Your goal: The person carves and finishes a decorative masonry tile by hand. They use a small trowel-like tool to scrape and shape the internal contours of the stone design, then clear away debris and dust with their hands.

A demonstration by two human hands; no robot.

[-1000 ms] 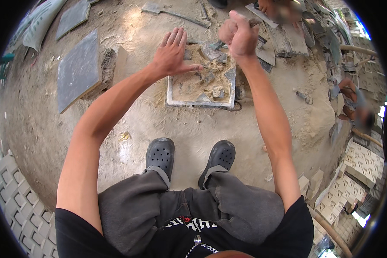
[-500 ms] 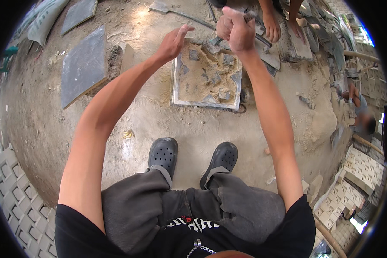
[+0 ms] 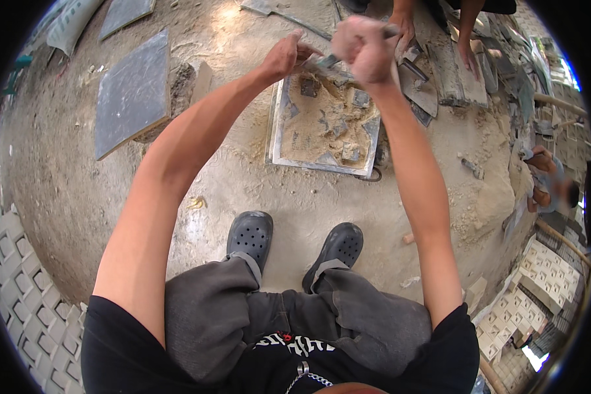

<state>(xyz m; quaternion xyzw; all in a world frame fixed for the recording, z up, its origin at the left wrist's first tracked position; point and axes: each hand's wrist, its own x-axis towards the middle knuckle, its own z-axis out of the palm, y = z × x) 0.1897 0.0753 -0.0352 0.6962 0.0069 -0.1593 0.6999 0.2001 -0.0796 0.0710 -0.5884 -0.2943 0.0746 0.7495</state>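
A square, shallow frame (image 3: 274,134) lies on the ground in front of my feet. Sandy material (image 3: 302,128) fills it, with several dark grey square and angular pieces (image 3: 350,152) set in. Over its far right corner, my right hand (image 3: 364,51) is closed round the handle of a hand tool. The tool's flat, greenish end (image 3: 327,62) points left over the frame's far edge; its exact kind is partly hidden by my fist. Above the far left corner, my left hand (image 3: 287,55) has its fingers stretched toward that flat end, holding nothing visible.
A trowel (image 3: 424,97) lies right of the frame, near a co-worker's hands (image 3: 467,60). Grey slabs (image 3: 134,88) lie at left. A long-handled tool (image 3: 302,25) lies beyond. Patterned blocks (image 3: 26,289) stand lower left; another person (image 3: 550,177) is far right.
My left hand has moved right, closer to the tool's flat end, and its fingers reach out further. My right hand still grips the tool. The view has shifted slightly.
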